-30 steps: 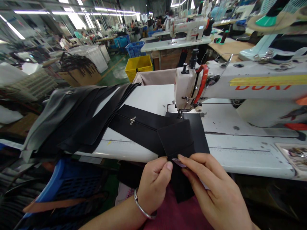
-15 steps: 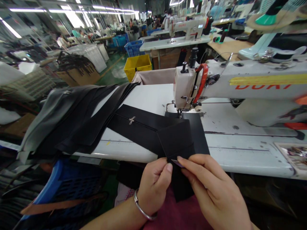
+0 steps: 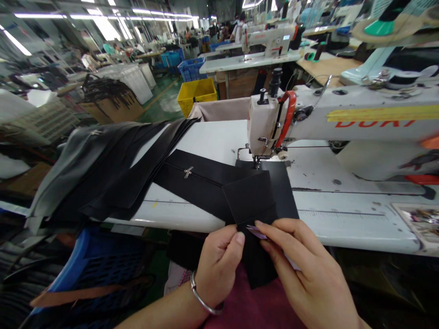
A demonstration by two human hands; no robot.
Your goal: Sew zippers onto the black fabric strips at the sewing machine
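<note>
My left hand [image 3: 219, 262] is closed in a pinch on the near edge of a small black fabric piece [image 3: 252, 198] at the table's front edge. My right hand [image 3: 307, 274] pinches the same edge from the right, with a thin pale label or tag [image 3: 256, 231] between its fingertips. The black piece lies over a longer black zippered panel [image 3: 197, 180] with a silver puller [image 3: 188, 172]. That panel runs under the needle of the white sewing machine [image 3: 270, 123].
A stack of black and grey panels [image 3: 109, 169] drapes off the table's left side above a blue crate [image 3: 103, 269]. A yellow bin [image 3: 196, 93] and other sewing stations stand behind. A tray of small parts [image 3: 421, 219] sits far right.
Almost nothing has moved. Both hands stay pinched on the fabric edge, with only a slight shift of the view.
</note>
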